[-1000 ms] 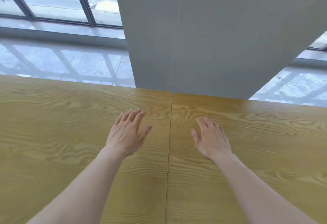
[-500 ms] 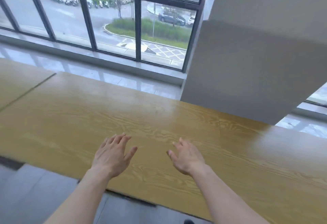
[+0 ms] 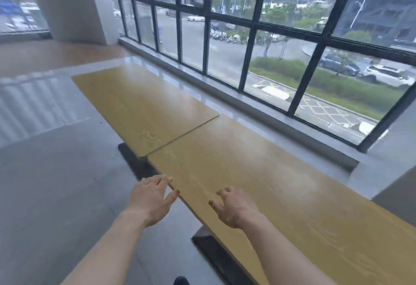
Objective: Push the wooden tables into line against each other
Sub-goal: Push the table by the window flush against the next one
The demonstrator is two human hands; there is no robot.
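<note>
Two wooden tables stand end to end along the window. The near table [image 3: 258,172] runs from the lower right up to a seam at mid-frame; the far table [image 3: 135,104] continues to the upper left. At the seam the far table sits slightly offset toward me. My left hand [image 3: 150,199] hovers open over the floor just off the near table's front edge, thumb near that edge. My right hand [image 3: 234,206] is above the near tabletop with fingers spread and curled, holding nothing.
A tall window wall [image 3: 247,44] runs behind the tables with a narrow tiled strip between. A white column [image 3: 67,3] stands at the far left. Grey floor [image 3: 56,183] lies in front of the tables. Dark table bases [image 3: 216,255] show beneath the front edge.
My view has swung left, from the seam by the column to the seam further along the row. Both hands have drawn back toward the front edge; the left hand is now off the tabletop.
</note>
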